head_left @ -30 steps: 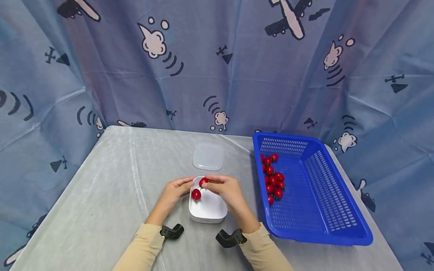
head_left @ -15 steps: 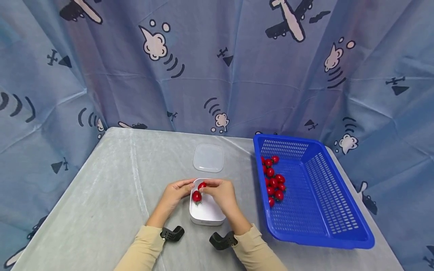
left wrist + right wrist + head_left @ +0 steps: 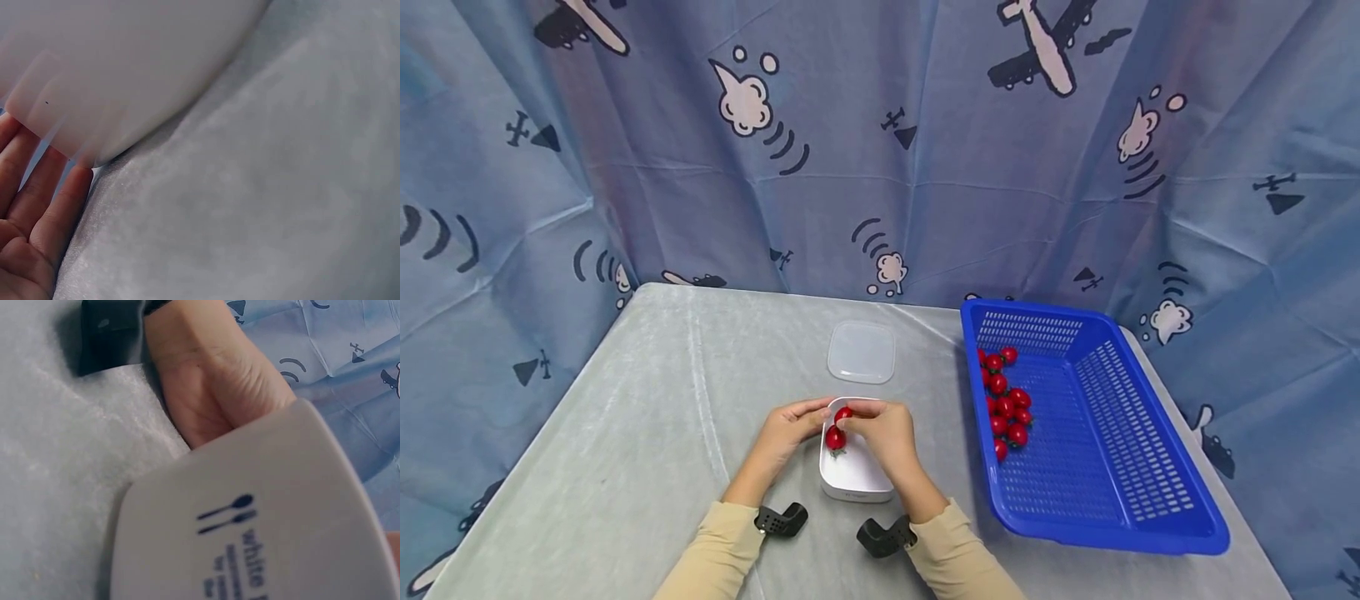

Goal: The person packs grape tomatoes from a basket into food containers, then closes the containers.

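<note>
A white lidless container (image 3: 859,482) stands on the cloth in front of me. My left hand (image 3: 786,433) holds its far left corner, thumb at the rim. In the left wrist view, that hand's fingers (image 3: 69,194) lie against the outer wall. Over the container, my right hand (image 3: 883,433) pinches a red cherry tomato (image 3: 843,414) between thumb and fingers. Just below it, a second cherry tomato (image 3: 835,438) with green sepals lies inside along the left wall. In the right wrist view, the printed container wall (image 3: 187,487) hides my right fingers.
A clear square lid (image 3: 861,352) lies behind the container. To the right stands a blue perforated basket (image 3: 1105,533), with several cherry tomatoes (image 3: 1004,407) along its left side. A patterned blue curtain (image 3: 820,150) hangs behind the table (image 3: 647,400).
My right hand has moved left and slightly down, carrying its tomato close to the one in the container. The left hand keeps its place at the corner.
</note>
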`<state>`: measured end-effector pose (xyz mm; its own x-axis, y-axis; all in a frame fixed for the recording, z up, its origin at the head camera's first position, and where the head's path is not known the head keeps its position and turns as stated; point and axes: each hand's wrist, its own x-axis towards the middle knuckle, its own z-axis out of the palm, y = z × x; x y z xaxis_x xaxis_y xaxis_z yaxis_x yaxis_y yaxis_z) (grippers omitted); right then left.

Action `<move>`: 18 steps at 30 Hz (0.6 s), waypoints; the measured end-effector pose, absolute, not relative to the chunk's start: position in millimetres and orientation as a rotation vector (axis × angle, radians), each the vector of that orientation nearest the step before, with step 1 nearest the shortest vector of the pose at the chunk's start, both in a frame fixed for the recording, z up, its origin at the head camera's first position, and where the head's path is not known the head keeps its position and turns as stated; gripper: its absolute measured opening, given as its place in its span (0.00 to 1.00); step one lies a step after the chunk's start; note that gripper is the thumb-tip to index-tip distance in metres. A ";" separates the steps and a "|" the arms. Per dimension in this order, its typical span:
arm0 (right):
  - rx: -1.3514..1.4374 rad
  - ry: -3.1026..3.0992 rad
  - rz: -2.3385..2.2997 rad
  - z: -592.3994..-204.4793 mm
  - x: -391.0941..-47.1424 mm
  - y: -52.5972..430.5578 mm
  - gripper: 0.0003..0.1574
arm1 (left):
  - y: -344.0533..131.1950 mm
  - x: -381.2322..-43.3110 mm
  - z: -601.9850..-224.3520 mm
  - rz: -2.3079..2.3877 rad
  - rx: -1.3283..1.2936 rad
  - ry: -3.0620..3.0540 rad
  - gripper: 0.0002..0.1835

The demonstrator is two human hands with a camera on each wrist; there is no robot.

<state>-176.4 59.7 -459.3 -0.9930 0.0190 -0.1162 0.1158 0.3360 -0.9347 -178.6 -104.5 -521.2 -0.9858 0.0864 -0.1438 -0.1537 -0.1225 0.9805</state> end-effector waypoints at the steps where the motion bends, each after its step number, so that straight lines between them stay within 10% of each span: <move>1: 0.129 2.498 -1.762 -459.6 -176.4 59.5 0.15 | -104.3 -178.6 -521.2 2.240 -0.075 1.964 0.21; 18: 0.161 2.544 -1.685 -466.0 -178.2 55.9 0.13 | -103.2 -178.7 -519.3 2.228 -0.072 1.995 0.20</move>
<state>-178.2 55.9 -466.0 -0.9907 0.0403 -0.1296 0.1351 0.3876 -0.9119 -178.7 -103.2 -519.3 -0.9876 0.0793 -0.1356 -0.1435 -0.1040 0.9842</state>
